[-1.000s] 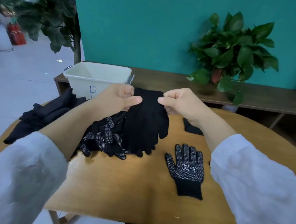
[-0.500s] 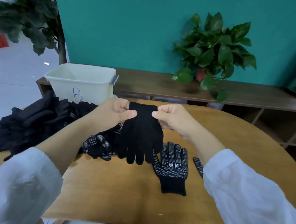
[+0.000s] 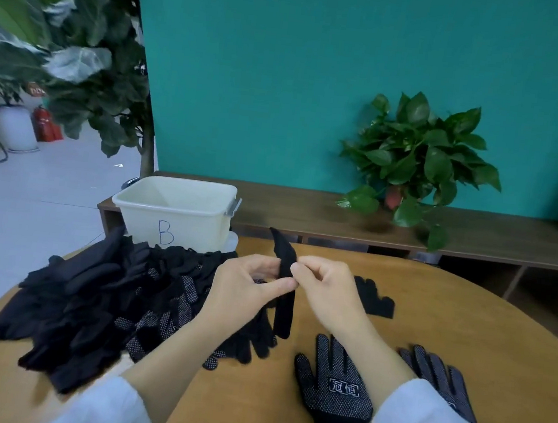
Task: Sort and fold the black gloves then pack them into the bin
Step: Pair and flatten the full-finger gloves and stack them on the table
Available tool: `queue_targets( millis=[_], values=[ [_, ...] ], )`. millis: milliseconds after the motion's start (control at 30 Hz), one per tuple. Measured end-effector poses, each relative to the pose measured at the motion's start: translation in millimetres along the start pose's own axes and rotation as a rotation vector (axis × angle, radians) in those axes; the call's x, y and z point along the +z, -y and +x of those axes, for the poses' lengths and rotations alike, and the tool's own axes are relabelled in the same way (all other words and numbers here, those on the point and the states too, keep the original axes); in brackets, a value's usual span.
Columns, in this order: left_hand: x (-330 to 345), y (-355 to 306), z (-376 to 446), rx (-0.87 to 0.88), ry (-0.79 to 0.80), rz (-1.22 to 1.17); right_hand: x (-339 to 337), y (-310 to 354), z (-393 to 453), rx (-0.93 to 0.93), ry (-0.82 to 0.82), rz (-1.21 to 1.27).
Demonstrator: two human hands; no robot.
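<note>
Black knit glove [image 3: 284,301], seen edge-on, is hanging above the wooden surface [image 3: 464,334] between two hands. Left hand [image 3: 245,290] and right hand [image 3: 326,290] are both pinching it near its upper part, fingers curled around the fabric. A heap of black gloves [image 3: 94,316] is lying to the left, touching the front of the white bin [image 3: 175,216] marked B. A dotted glove [image 3: 334,393] is lying flat near the front edge, another glove [image 3: 442,380] just beside it.
</note>
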State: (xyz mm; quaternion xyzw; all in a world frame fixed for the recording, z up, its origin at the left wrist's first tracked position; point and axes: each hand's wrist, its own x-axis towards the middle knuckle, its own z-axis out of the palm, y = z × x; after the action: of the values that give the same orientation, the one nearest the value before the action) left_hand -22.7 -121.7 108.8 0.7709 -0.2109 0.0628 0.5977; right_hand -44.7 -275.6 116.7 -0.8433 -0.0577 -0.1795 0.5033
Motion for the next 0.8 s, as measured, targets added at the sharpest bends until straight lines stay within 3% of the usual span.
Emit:
queue_targets(
  millis=[233,400,467,600,800],
  values=[
    [0.9,-3.0,8.4,0.010,-0.068,0.048,-16.5,5.1,-3.9,0.061,0.117,0.108],
    [-8.1,-3.4,9.7,-0.047,0.071,-0.055,-34.2,-13.1,2.1,0.069,-0.104,0.128],
    [-11.1,-6.1,9.0,-0.100,0.182,-0.115,-46.1,-17.2,3.3,0.161,-0.042,0.179],
    [-8.6,-6.8,11.0,-0.151,0.327,-0.142,-62.5,-20.4,-3.8,0.246,0.246,0.285],
    [15.4,-4.7,18.9,-0.164,0.371,-0.032,-81.2,-37.6,-7.6,0.272,0.244,0.230]
  ],
)
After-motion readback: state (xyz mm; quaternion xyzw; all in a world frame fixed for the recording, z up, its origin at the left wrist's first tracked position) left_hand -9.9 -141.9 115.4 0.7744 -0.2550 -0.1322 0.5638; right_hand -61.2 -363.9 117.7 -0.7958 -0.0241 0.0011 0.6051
